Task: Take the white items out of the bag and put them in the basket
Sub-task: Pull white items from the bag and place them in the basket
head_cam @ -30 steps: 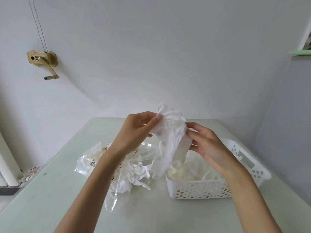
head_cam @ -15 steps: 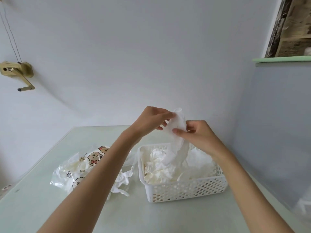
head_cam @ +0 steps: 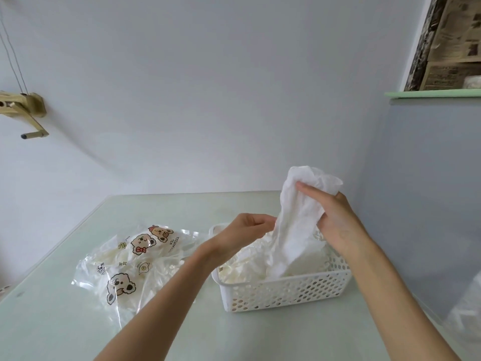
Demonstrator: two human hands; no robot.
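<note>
A white perforated basket (head_cam: 283, 291) stands on the table, holding a heap of crumpled white items (head_cam: 244, 264). My right hand (head_cam: 335, 220) grips a long white cloth-like item (head_cam: 294, 230) above the basket; its lower end hangs down into the basket. My left hand (head_cam: 248, 230) is over the basket's left rim, fingers curled beside the hanging item, touching its edge. A clear plastic bag (head_cam: 130, 264) printed with cartoon bears lies left of the basket, with more white items inside.
The pale green table (head_cam: 65, 329) meets a white wall behind. A grey wall and a green ledge (head_cam: 432, 93) are on the right. A brass crank fitting (head_cam: 23, 110) hangs on the left wall. Something translucent (head_cam: 468, 308) shows at the right edge.
My right hand has risen and taken the white item alone, while my left hand has dropped from its top to the basket's left rim. The view has shifted.
</note>
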